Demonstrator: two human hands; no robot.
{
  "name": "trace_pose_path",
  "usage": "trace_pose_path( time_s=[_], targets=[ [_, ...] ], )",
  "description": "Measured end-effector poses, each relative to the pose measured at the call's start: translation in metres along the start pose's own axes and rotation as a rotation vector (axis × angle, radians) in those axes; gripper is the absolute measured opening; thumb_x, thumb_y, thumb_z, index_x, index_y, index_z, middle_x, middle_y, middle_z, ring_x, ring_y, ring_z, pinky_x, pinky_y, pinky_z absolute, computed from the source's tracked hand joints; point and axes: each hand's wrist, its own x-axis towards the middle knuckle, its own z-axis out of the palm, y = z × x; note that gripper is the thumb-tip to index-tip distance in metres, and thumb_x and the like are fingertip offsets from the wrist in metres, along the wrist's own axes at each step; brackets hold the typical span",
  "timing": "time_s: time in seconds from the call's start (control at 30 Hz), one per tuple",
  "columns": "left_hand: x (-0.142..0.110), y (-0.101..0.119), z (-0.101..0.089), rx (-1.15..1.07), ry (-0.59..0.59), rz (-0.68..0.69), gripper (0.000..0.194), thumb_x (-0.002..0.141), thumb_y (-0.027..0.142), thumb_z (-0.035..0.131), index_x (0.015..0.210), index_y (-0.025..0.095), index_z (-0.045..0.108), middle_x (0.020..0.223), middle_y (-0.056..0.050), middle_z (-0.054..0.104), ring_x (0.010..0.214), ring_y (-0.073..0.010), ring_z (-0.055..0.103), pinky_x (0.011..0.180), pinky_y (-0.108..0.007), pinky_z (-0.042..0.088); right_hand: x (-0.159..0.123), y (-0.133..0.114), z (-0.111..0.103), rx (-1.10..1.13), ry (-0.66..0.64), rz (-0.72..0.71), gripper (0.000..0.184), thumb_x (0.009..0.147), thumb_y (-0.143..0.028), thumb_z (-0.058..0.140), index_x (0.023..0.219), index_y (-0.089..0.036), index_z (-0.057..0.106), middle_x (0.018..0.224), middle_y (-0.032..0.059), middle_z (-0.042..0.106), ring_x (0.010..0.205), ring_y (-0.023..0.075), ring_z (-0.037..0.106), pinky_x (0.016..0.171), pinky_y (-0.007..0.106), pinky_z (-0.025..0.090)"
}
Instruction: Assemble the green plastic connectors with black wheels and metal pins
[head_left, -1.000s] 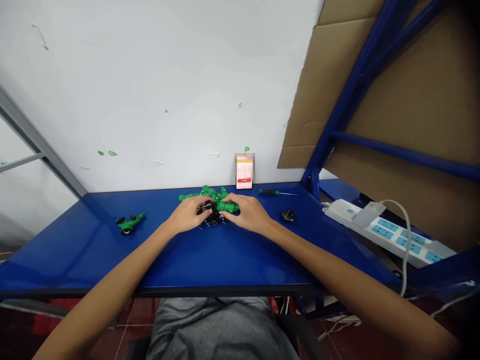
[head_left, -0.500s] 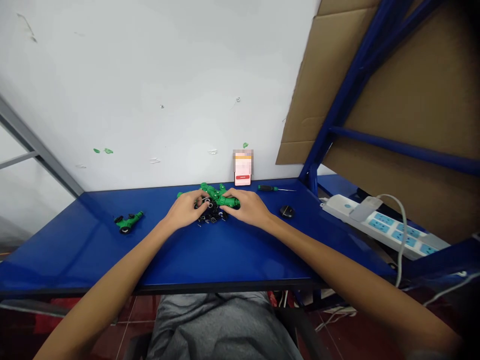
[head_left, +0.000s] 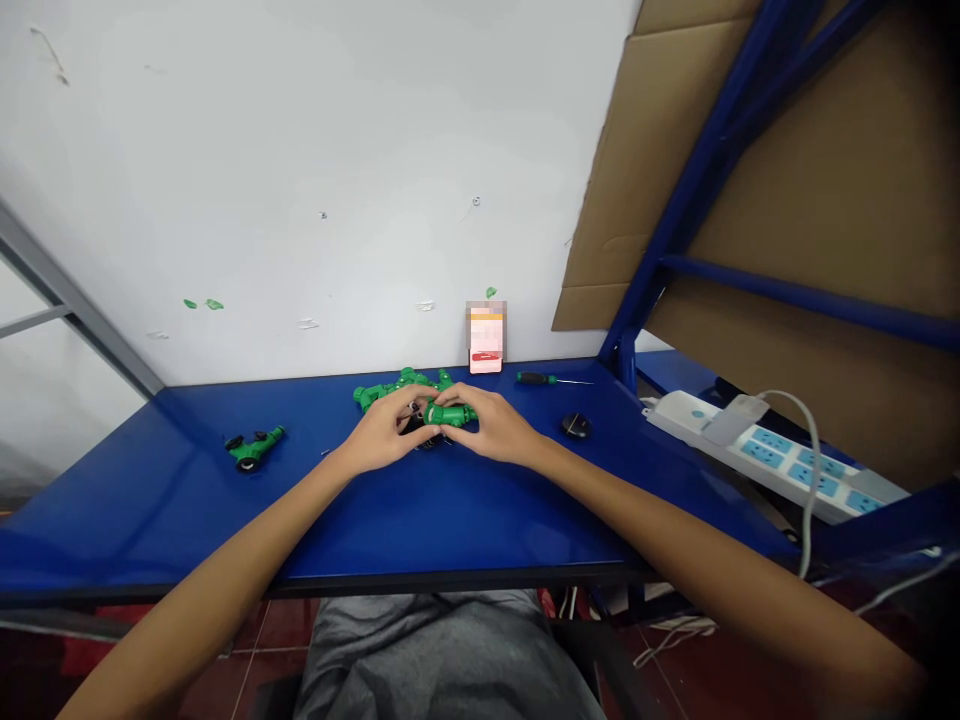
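Note:
Above the middle of the blue table, my right hand (head_left: 493, 425) is closed around a green plastic hose splitter body (head_left: 451, 415). My left hand (head_left: 386, 430) meets it from the other side, thumb and fingers curled at the splitter's left end; a small part inside that hand cannot be made out. Beneath and behind my hands lies a pile of small black parts (head_left: 429, 442), mostly hidden. More green splitter bodies (head_left: 367, 397) lie just behind my left hand. Off to the left rests a green Y-shaped hose splitter with black fittings (head_left: 255, 448).
A phone (head_left: 486, 345) leans against the wall at the back. To its right lies a screwdriver (head_left: 536, 379), with a round black object (head_left: 576, 425) nearer me. A white power strip (head_left: 757, 450) with a cable stands at the right beside the blue metal frame (head_left: 675, 215).
My left hand has moved right from the black parts to the splitter, and the hands now meet. The splitter has turned so its left end faces my left hand.

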Motion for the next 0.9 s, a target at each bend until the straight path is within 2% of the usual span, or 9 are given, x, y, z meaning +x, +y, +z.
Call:
trace_pose_path(
  time_s=[0.13, 0.3, 0.4, 0.47, 0.57, 0.63, 0.7, 0.8, 0.9],
  targets=[
    [-0.002, 0.004, 0.001, 0.095, 0.072, 0.078, 0.036, 0.1, 0.047, 0.068, 0.122, 0.019, 0.068, 0.088, -0.002, 0.063, 0.058, -0.0108, 0.041, 0.061, -0.027, 0.035, -0.001, -0.002, 0.0, 0.046, 0.006, 0.047, 0.033, 0.094, -0.037, 0.072, 0.122, -0.027, 0.059, 0.119, 0.0065, 0.075, 0.106, 0.0235, 0.075, 0.089, 0.036, 0.058],
    [-0.003, 0.003, 0.002, 0.175, 0.206, 0.213, 0.037, 0.098, 0.05, 0.071, 0.12, 0.02, 0.07, 0.091, -0.004, 0.064, 0.067, -0.0139, 0.049, 0.067, -0.029, 0.04, 0.0, -0.001, -0.002, -0.023, 0.049, 0.009, 0.02, 0.096, -0.035, 0.071, 0.113, -0.025, 0.066, 0.11, 0.0065, 0.075, 0.096, 0.0229, 0.072, 0.087, 0.036, 0.055],
    [-0.003, 0.004, -0.001, 0.116, 0.192, 0.176, 0.039, 0.097, 0.051, 0.07, 0.122, 0.021, 0.067, 0.095, -0.004, 0.065, 0.065, -0.0134, 0.046, 0.065, -0.029, 0.039, 0.001, 0.001, -0.001, -0.025, 0.058, 0.014, 0.021, 0.095, -0.034, 0.073, 0.113, -0.024, 0.068, 0.109, 0.007, 0.075, 0.096, 0.0234, 0.071, 0.087, 0.036, 0.054],
    [-0.004, 0.006, -0.005, 0.049, 0.16, 0.122, 0.033, 0.103, 0.047, 0.06, 0.122, 0.02, 0.062, 0.095, -0.004, 0.063, 0.065, -0.0141, 0.047, 0.067, -0.029, 0.041, 0.002, 0.001, 0.0, -0.004, 0.077, 0.04, 0.021, 0.095, -0.034, 0.073, 0.112, -0.024, 0.068, 0.109, 0.0061, 0.076, 0.097, 0.0234, 0.071, 0.089, 0.036, 0.053],
    [-0.004, 0.008, -0.012, 0.024, 0.141, 0.075, 0.023, 0.108, 0.036, 0.041, 0.111, 0.02, 0.057, 0.099, -0.005, 0.061, 0.082, -0.019, 0.054, 0.08, -0.033, 0.046, 0.003, 0.001, -0.002, 0.015, 0.134, 0.098, 0.018, 0.093, -0.034, 0.073, 0.106, -0.024, 0.065, 0.104, 0.0041, 0.077, 0.093, 0.0228, 0.072, 0.086, 0.036, 0.053],
    [-0.003, 0.008, -0.013, 0.078, 0.11, 0.078, 0.022, 0.108, 0.032, 0.038, 0.108, 0.02, 0.056, 0.106, -0.007, 0.061, 0.095, -0.0221, 0.056, 0.09, -0.036, 0.047, 0.003, 0.001, -0.003, 0.011, 0.143, 0.113, 0.017, 0.093, -0.033, 0.071, 0.104, -0.025, 0.061, 0.107, 0.0045, 0.077, 0.091, 0.0227, 0.073, 0.084, 0.036, 0.053],
    [-0.002, 0.009, -0.013, 0.129, 0.069, 0.092, 0.025, 0.109, 0.032, 0.035, 0.108, 0.02, 0.057, 0.111, -0.009, 0.06, 0.102, -0.0237, 0.056, 0.095, -0.038, 0.047, 0.003, 0.002, -0.005, 0.005, 0.103, 0.098, 0.019, 0.095, -0.032, 0.067, 0.108, -0.026, 0.056, 0.118, 0.0067, 0.077, 0.095, 0.0234, 0.074, 0.085, 0.036, 0.054],
    [0.001, 0.006, -0.014, 0.168, 0.08, 0.078, 0.037, 0.113, 0.038, 0.029, 0.107, 0.019, 0.061, 0.103, -0.009, 0.063, 0.096, -0.0226, 0.06, 0.092, -0.036, 0.048, 0.002, 0.003, -0.005, -0.012, 0.053, 0.095, 0.027, 0.099, -0.034, 0.064, 0.121, -0.026, 0.05, 0.129, 0.0104, 0.075, 0.106, 0.0263, 0.075, 0.089, 0.039, 0.055],
    [0.004, 0.0, -0.02, 0.249, 0.095, -0.007, 0.038, 0.114, 0.039, 0.033, 0.116, 0.02, 0.065, 0.085, -0.003, 0.064, 0.078, -0.0197, 0.061, 0.082, -0.032, 0.047, 0.002, 0.005, -0.004, -0.06, 0.062, 0.115, 0.038, 0.102, -0.035, 0.061, 0.137, -0.026, 0.048, 0.132, 0.012, 0.073, 0.118, 0.0289, 0.073, 0.095, 0.042, 0.056]
  ],
)
